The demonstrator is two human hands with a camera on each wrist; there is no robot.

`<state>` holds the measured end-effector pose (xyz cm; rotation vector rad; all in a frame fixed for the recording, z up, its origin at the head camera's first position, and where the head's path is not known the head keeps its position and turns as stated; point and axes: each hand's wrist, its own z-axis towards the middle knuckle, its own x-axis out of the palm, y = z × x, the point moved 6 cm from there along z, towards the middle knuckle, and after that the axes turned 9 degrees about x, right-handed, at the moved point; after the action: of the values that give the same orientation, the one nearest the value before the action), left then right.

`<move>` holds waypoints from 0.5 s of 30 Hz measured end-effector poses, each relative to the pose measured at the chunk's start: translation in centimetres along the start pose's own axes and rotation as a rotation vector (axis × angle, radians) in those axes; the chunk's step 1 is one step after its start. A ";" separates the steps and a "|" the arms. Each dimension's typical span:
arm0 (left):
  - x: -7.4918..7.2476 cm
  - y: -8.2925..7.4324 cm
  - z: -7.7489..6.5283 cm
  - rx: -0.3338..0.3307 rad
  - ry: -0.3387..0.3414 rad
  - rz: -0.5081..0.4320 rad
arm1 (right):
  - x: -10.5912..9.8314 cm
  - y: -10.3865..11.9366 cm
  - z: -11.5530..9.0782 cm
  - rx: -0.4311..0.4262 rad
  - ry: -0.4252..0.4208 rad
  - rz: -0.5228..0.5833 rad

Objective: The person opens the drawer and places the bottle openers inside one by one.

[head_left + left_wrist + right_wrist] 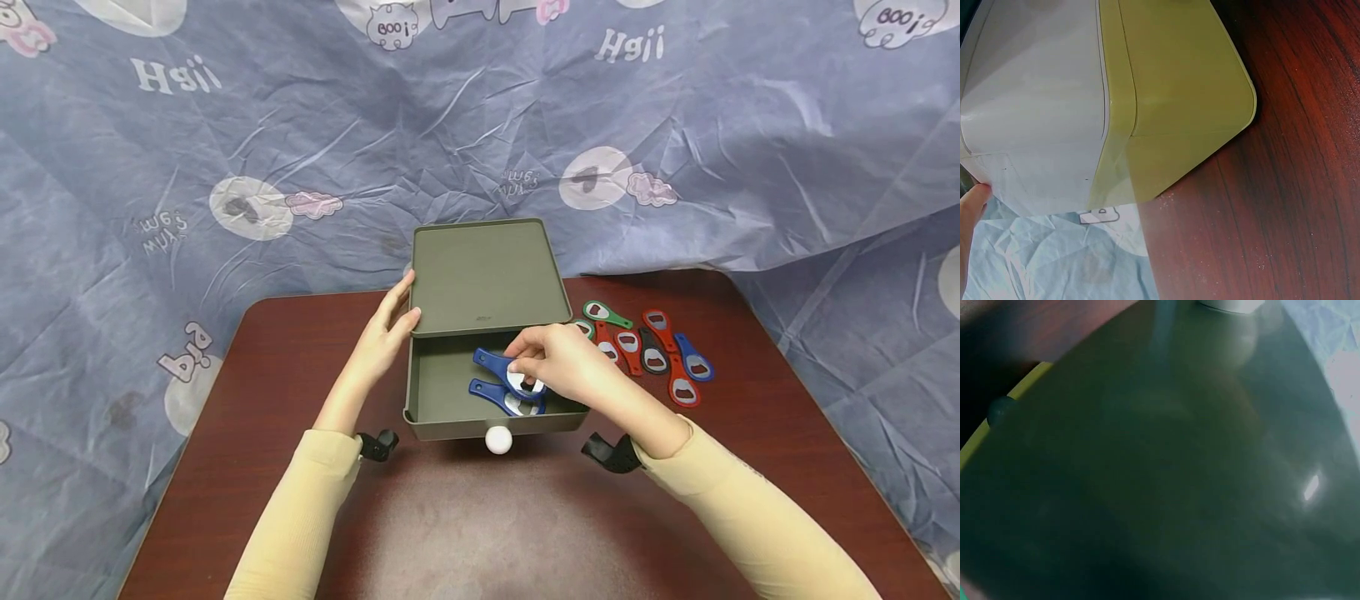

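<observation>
A dark green box stands on the table, its drawer pulled out toward me by a white round knob. Over the drawer, my right hand pinches a blue bottle opener by its ring end. Beneath it a second blue bottle opener lies on the drawer floor, partly covered. My left hand rests against the box's left side with fingers extended. In the left wrist view, one finger touches the box wall. A dark green surface fills most of the right wrist view, blurred.
Right of the box lie several loose bottle openers, among them a green one, a black one, a blue one and red ones. A patterned cloth hangs behind the reddish-brown table.
</observation>
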<state>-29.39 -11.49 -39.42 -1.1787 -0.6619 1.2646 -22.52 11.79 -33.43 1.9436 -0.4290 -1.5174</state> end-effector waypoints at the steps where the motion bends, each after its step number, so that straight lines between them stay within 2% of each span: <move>1: 0.0 0.0 0.0 -0.001 -0.001 0.000 | 0.3 0.0 0.1 -0.004 -0.004 -0.015; 11: -0.1 0.1 0.0 -0.001 0.002 0.009 | 1.2 0.5 0.2 -0.036 -0.097 -0.207; 15: -0.1 0.1 0.1 0.002 0.005 0.006 | 1.5 0.6 0.1 -0.027 -0.110 -0.283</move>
<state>-29.50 -11.57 -39.50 -1.1827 -0.6539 1.2665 -22.07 10.42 -34.23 1.9693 -0.1830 -1.8043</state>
